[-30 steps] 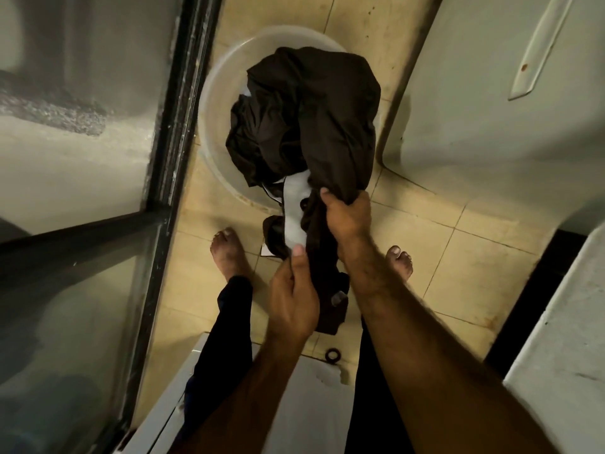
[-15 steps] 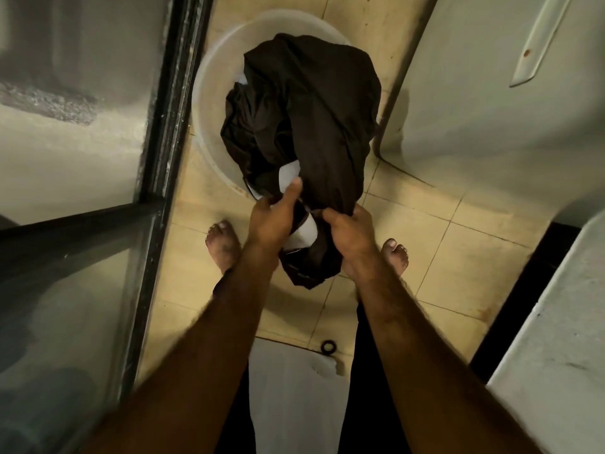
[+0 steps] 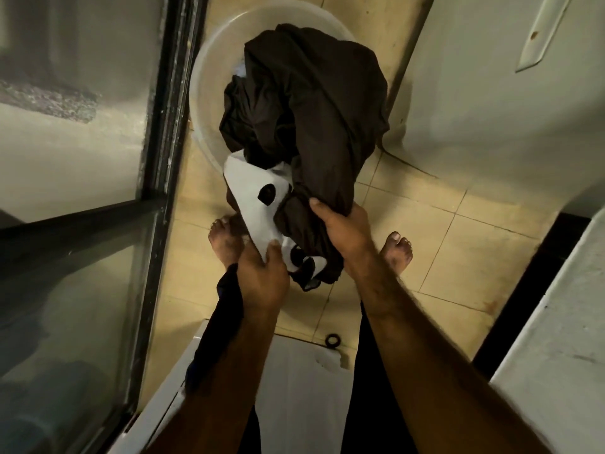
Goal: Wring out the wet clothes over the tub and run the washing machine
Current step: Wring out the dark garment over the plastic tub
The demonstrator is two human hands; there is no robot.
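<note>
A dark brown wet garment (image 3: 311,103) with a white lining panel (image 3: 248,198) hangs bunched above a pale round plastic tub (image 3: 209,63) on the tiled floor. My right hand (image 3: 340,231) grips the dark cloth at its lower end. My left hand (image 3: 262,276) pinches the white panel's lower edge between thumb and fingers, just left of the right hand. The garment's bulk hides most of the tub's inside. Something pale blue (image 3: 240,72) shows in the tub behind the cloth.
A dark-framed glass partition (image 3: 163,126) runs along the left. A white appliance body (image 3: 491,93) stands at the right, another white surface (image 3: 556,355) at lower right. My bare feet (image 3: 397,253) stand on beige tiles. A small black ring (image 3: 333,340) lies by a white top (image 3: 304,388) below.
My left hand dropped from the upper white patch to its lower edge, pulling more white lining out. The garment shifted slightly; my right hand kept its grip.
</note>
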